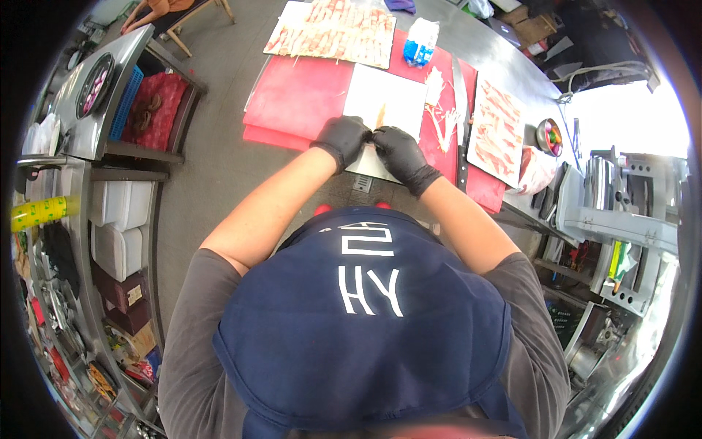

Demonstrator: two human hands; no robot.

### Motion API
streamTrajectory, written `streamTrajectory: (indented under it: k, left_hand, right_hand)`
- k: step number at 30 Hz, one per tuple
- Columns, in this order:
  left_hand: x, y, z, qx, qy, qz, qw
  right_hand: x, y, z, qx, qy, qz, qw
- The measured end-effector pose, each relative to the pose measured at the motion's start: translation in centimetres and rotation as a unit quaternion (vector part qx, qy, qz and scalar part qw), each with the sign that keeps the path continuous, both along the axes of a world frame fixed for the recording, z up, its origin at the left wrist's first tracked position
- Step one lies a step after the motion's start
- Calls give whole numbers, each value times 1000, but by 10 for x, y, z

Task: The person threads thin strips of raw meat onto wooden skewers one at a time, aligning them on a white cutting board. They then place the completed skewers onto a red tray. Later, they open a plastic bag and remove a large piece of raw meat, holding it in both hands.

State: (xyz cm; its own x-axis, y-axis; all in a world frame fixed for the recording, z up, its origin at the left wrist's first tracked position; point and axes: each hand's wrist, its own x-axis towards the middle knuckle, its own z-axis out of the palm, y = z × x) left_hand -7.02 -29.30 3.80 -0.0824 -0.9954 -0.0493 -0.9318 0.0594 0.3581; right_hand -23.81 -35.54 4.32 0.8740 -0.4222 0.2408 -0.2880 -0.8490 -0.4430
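My left hand [342, 140] and my right hand [402, 156], both in black gloves, meet at the near edge of a white board [395, 95]. Their fingers are pinched together; what they hold, if anything, is hidden. A small pale, brownish strip [381, 114] lies on the board just beyond them. To the right are loose, thin white enoki mushrooms [443, 126] and a long knife [461, 110] with a black handle. Farther right, a white tray [479, 158] bears sliced, streaky meat [499, 128]. Rows of meat rolls [336, 36] fill another tray at the far side.
Red cutting boards [296, 95] lie under the work on a steel table [479, 44]. A blue-and-white plastic package [421, 42] stands at the back. At right sit a metal bowl [548, 137] of colourful pieces and a plastic bag [536, 171]. Steel shelving [88, 172] lines the left.
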Motion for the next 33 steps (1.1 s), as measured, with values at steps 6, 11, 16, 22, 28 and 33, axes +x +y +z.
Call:
streamTrajectory:
  k: [6, 11, 16, 22, 28, 33]
  left_hand:
    - [2, 1, 4, 23, -16, 10, 1000]
    - [-6, 10, 9, -57, 31, 8, 998]
    - [-17, 3, 7, -35, -21, 0, 999]
    - [-22, -2, 6, 8, -54, 8, 998]
    - [-15, -2, 12, 66, -19, 5, 998]
    - [-20, 7, 7, -44, -14, 15, 999]
  right_hand:
    - [8, -33, -14, 18, 15, -42, 999]
    - [6, -48, -14, 55, 27, -97, 993]
    - [-12, -29, -1, 58, 23, -95, 994]
    - [-11, -7, -1, -54, 164, -35, 984]
    - [-6, -13, -4, -24, 133, -39, 990]
    - [3, -28, -7, 23, 156, -39, 987]
